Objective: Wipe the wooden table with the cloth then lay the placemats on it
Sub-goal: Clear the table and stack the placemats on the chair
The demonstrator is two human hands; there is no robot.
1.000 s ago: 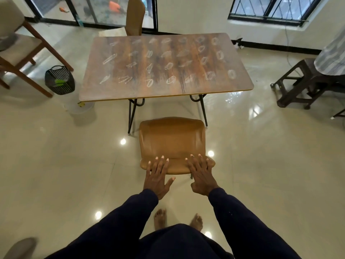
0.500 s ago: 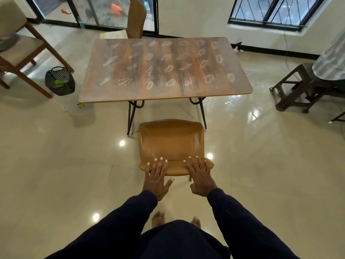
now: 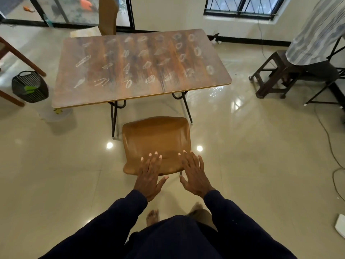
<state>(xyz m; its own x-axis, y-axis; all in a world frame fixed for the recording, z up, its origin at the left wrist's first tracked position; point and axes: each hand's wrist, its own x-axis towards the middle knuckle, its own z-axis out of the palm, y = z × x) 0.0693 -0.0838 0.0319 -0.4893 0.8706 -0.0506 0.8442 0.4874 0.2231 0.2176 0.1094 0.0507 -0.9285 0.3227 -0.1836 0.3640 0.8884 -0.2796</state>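
The wooden table (image 3: 141,71) stands ahead of me, its top covered with several white chalk-like scribbles. No cloth or placemats show in view. A brown chair (image 3: 156,139) stands between me and the table, its backrest nearest me. My left hand (image 3: 150,174) lies flat, fingers spread, over the top edge of the backrest. My right hand (image 3: 194,174) is spread beside it at the backrest's right corner, holding nothing.
A black wire basket (image 3: 29,86) sits on the floor left of the table, with a wooden chair's legs (image 3: 16,58) beside it. A second brown chair (image 3: 107,17) stands behind the table. A dark stool (image 3: 270,75) and a cloth-draped stand (image 3: 317,30) are at right. Cables (image 3: 334,156) trail across the floor.
The view has swung slightly right and the table sits lower in frame. Both hands have stayed at the chair's backrest, with the fingers of the right hand now flatter and more spread.
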